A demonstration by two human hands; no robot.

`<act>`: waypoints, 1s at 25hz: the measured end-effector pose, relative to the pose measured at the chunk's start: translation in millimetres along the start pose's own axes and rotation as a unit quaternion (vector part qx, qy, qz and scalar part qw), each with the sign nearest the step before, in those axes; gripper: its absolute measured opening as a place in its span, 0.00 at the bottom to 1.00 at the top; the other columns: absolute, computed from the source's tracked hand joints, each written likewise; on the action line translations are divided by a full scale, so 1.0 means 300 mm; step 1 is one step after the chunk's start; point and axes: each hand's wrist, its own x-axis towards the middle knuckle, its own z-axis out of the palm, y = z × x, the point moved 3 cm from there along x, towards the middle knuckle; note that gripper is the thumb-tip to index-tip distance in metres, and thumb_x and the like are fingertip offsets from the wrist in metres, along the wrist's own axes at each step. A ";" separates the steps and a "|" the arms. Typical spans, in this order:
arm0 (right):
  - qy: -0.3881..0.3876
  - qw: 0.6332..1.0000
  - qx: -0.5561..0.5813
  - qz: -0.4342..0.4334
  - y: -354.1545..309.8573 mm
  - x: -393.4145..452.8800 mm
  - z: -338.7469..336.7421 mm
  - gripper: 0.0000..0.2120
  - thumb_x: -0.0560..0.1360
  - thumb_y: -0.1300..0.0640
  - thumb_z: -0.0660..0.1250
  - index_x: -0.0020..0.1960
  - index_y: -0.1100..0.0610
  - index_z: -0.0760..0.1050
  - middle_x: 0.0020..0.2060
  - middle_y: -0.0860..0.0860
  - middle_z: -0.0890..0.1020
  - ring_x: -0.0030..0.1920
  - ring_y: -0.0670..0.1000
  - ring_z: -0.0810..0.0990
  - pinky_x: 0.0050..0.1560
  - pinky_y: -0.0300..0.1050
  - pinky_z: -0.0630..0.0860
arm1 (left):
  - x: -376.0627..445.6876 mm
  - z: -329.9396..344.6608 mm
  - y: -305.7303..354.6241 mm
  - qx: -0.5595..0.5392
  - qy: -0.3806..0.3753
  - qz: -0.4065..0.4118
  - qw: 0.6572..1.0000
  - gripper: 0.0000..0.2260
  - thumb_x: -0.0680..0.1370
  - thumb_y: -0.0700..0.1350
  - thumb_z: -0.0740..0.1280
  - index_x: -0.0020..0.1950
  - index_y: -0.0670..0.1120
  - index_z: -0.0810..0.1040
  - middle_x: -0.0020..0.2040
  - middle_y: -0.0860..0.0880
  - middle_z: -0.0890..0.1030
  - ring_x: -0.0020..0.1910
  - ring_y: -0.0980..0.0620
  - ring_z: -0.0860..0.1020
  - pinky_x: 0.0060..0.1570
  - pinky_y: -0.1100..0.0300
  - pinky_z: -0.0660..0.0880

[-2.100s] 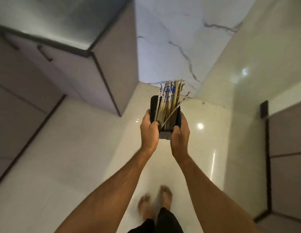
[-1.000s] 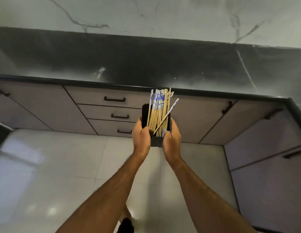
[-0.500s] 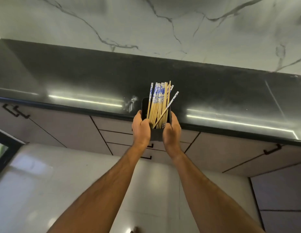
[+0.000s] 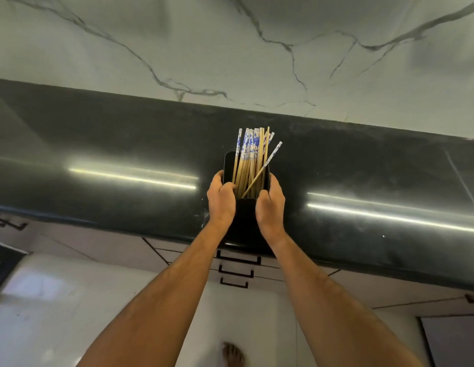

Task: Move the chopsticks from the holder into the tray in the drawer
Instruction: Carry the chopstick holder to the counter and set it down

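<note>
Over the black counter, both hands gripping the holder; chopsticks' lower ends hidden inside.

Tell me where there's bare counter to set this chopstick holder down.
The black countertop shows bare left and right of the holder, back to the marble wall. The only crowded spot is where both hands grip the holder.

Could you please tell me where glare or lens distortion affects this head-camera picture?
Head view: two bright light streaks glare off the glossy black stone countertop, either side of the black rectangular chopstick holder; wide-angle distortion bows the counter edge; the chopsticks stay sharp.
</note>
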 end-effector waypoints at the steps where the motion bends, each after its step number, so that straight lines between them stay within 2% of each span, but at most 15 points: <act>1: 0.000 1.000 -0.008 0.002 0.002 0.031 0.010 0.23 0.77 0.68 0.54 0.65 0.51 0.77 0.56 0.47 0.83 0.59 0.44 0.81 0.59 0.43 0.81 | 0.034 0.007 0.007 -0.004 0.004 -0.002 1.000 0.24 0.74 0.46 0.61 0.70 0.46 0.73 0.58 0.48 0.81 0.59 0.50 0.79 0.65 0.44 0.76; 3: 0.003 1.000 -0.018 0.004 0.003 0.084 0.024 0.23 0.77 0.67 0.54 0.65 0.50 0.77 0.57 0.47 0.82 0.60 0.45 0.80 0.63 0.47 0.80 | 0.097 0.024 0.013 -0.010 0.005 -0.001 1.000 0.26 0.73 0.48 0.61 0.71 0.47 0.72 0.60 0.48 0.81 0.60 0.49 0.79 0.65 0.44 0.75; 7: 0.002 0.999 -0.024 0.021 0.014 0.119 0.034 0.23 0.78 0.65 0.55 0.66 0.50 0.76 0.57 0.48 0.82 0.60 0.47 0.80 0.64 0.51 0.80 | 0.133 0.037 0.025 -0.007 0.003 0.001 1.000 0.26 0.72 0.49 0.61 0.70 0.46 0.73 0.58 0.48 0.81 0.58 0.50 0.80 0.63 0.45 0.77; 8: 0.001 0.999 -0.027 0.024 0.019 0.126 0.037 0.23 0.77 0.64 0.55 0.67 0.50 0.76 0.59 0.49 0.82 0.61 0.48 0.80 0.65 0.53 0.79 | 0.138 0.036 0.024 -0.003 0.000 -0.001 1.000 0.26 0.72 0.49 0.62 0.70 0.46 0.73 0.58 0.48 0.81 0.58 0.50 0.80 0.63 0.45 0.77; 10: 0.009 0.998 -0.043 0.035 0.021 0.130 0.037 0.24 0.78 0.59 0.58 0.74 0.51 0.70 0.68 0.51 0.77 0.69 0.51 0.75 0.72 0.57 0.73 | 0.143 0.027 0.033 0.007 -0.008 0.005 1.000 0.28 0.72 0.53 0.63 0.71 0.47 0.72 0.61 0.48 0.81 0.61 0.49 0.79 0.65 0.44 0.76; 12: 0.030 0.996 -0.071 0.041 0.014 0.107 0.021 0.28 0.82 0.56 0.61 0.80 0.53 0.60 0.77 0.52 0.67 0.78 0.50 0.64 0.79 0.53 0.62 | 0.118 0.005 0.047 0.034 -0.006 0.030 0.999 0.27 0.75 0.53 0.64 0.74 0.47 0.70 0.69 0.47 0.77 0.68 0.49 0.74 0.70 0.45 0.71; 15: 0.046 0.985 -0.166 -0.022 -0.015 0.019 -0.012 0.29 0.83 0.52 0.61 0.81 0.55 0.57 0.79 0.51 0.63 0.79 0.48 0.59 0.77 0.44 0.58 | 0.034 -0.054 0.054 0.097 0.008 0.096 0.991 0.25 0.81 0.47 0.63 0.78 0.46 0.65 0.76 0.48 0.68 0.75 0.52 0.65 0.74 0.52 0.63; 19: 0.065 0.936 -0.321 -0.129 0.015 -0.182 -0.042 0.28 0.83 0.54 0.63 0.79 0.60 0.60 0.76 0.56 0.67 0.77 0.51 0.64 0.76 0.43 0.63 | -0.099 -0.185 -0.017 0.205 -0.008 0.197 0.959 0.23 0.82 0.46 0.62 0.77 0.44 0.64 0.75 0.46 0.68 0.74 0.52 0.65 0.71 0.58 0.63; 22: 0.041 0.905 -0.385 -0.179 0.077 -0.342 -0.064 0.27 0.83 0.56 0.64 0.79 0.62 0.62 0.75 0.58 0.70 0.76 0.54 0.67 0.76 0.48 0.67 | -0.198 -0.289 -0.107 0.292 -0.004 0.272 0.917 0.23 0.81 0.44 0.65 0.76 0.42 0.66 0.72 0.43 0.70 0.73 0.48 0.67 0.73 0.54 0.66; 25: -0.002 0.882 -0.433 -0.185 0.168 -0.484 -0.081 0.26 0.83 0.57 0.63 0.78 0.63 0.63 0.74 0.59 0.71 0.76 0.56 0.68 0.76 0.53 0.68 | -0.294 -0.369 -0.227 0.358 -0.014 0.329 0.874 0.22 0.80 0.42 0.66 0.73 0.40 0.69 0.69 0.43 0.73 0.70 0.47 0.70 0.73 0.52 0.68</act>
